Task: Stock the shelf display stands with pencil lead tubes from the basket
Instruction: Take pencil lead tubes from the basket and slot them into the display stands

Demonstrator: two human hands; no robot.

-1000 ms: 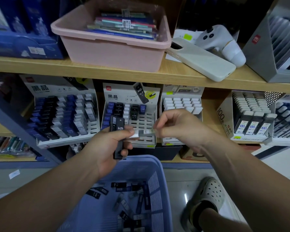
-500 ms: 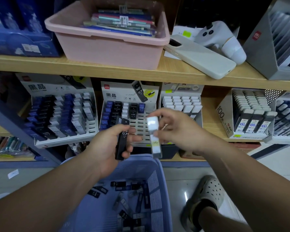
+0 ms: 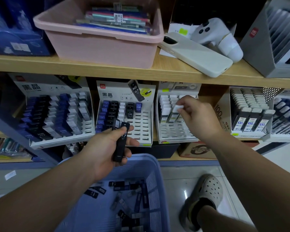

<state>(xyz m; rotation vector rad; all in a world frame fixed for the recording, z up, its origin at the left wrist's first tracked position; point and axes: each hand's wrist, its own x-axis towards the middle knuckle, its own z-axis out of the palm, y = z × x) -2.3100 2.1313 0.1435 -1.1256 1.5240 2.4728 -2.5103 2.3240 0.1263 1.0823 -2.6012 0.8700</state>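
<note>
Seen from the head camera, the right hand [image 3: 197, 115] is up at the right-hand display stand [image 3: 174, 133]. It pinches a white-capped lead tube [image 3: 179, 108] by the cap, between thumb and fingertips. Holding it by the top probably leaves the body free to slide down into a slot among the other white-capped tubes (whether it is fully seated cannot be told).

The left hand [image 3: 105, 148] is curled round a small stack of black HB 0.7 tubes [image 3: 121, 139], upright, with the thumb across the front. It sits just before the middle display stand [image 3: 144, 129], whose black and blue rows match this stock and whose right-hand slots are bare, so the stack is likely a ready supply. The blue basket [image 3: 153, 181] stands directly below both hands with loose tubes [image 3: 117, 183] scattered on its bottom; a dropped tube would probably fall back in.

The stands lean back on a lower wooden shelf. The left display stand [image 3: 45, 88] looks nearly full, and another carton of white-capped tubes [image 3: 249, 114] stands further right. The upper shelf board [image 3: 174, 71] carries a pink tub [image 3: 99, 47] of pens, a phone in a pale case [image 3: 197, 55], a white handheld controller [image 3: 218, 35] and a grey file holder [image 3: 258, 52]. Below is a glossy tiled floor [image 3: 241, 158], with the person's foot in a perforated clog [image 3: 206, 193] beside the basket.
</note>
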